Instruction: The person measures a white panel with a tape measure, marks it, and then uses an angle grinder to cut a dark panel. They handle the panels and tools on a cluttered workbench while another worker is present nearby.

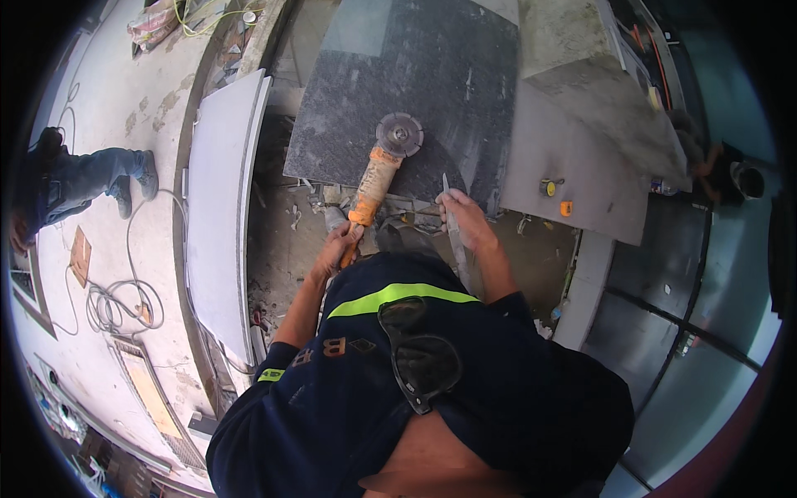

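Observation:
My left hand is wrapped round the rear end of an orange, dust-covered angle grinder. The grinder points away from me, its round cutting disc lying over a dark grey stone-like slab. Whether the disc touches the slab or is turning, I cannot tell. In my right hand is a long, thin pale grey strip with a narrow tip, held upright near the slab's front edge. Debris lies below that edge, partly hidden by my body.
White panels lean on the left. Beyond them stands a person in jeans, near a coiled cable. A light grey slab at right bears a yellow tape measure and a small orange item.

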Demonstrator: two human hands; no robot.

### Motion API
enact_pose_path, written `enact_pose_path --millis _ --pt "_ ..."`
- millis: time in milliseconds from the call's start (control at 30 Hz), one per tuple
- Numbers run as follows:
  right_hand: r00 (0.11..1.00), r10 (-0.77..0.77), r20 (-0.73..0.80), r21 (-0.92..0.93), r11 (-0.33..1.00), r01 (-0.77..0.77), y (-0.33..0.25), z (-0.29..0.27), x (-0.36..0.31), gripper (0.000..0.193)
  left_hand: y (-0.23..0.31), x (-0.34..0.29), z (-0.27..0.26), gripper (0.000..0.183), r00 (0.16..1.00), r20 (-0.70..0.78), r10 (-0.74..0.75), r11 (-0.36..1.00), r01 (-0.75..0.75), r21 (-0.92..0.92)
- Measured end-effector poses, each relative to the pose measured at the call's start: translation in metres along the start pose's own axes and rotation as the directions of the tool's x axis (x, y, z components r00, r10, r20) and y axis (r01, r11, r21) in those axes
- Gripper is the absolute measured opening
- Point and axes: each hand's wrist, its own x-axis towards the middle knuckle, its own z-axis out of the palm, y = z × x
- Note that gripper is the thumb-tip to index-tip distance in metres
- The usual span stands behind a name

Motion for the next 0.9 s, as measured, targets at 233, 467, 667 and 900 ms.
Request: enact_pose_path --millis 233,467,667,900 --pt "0.997 -0.074 -0.023 -0.346 0.936 0.062 -0.044 -0.001 -0.011 0.046 -0.013 0.001 0.015 0.032 0.997 -0.06 0.052 0.996 -0.057 -0.07" --pt "0.78 -0.597 0.189 -0.706 0.469 0.53 -0.076 -0.042 0.033 0.04 -0.025 0.003 0.033 0.033 0.988 -0.115 0.106 0.994 -0.11 -0.028" --pt "0.831 -0.517 0.208 -0.788 0.415 0.456 -0.093 -0.04 0.05 0.024 -0.037 0.004 0.049 0.034 0.969 -0.206 0.134 0.991 -0.136 0.004" --pt "0.737 -0.58 0.346 -0.79 0.243 0.562 -0.091 -0.037 0.059 0.023 -0.038 0.0 0.073 0.039 0.955 -0.268 0.13 0.99 -0.14 -0.021"
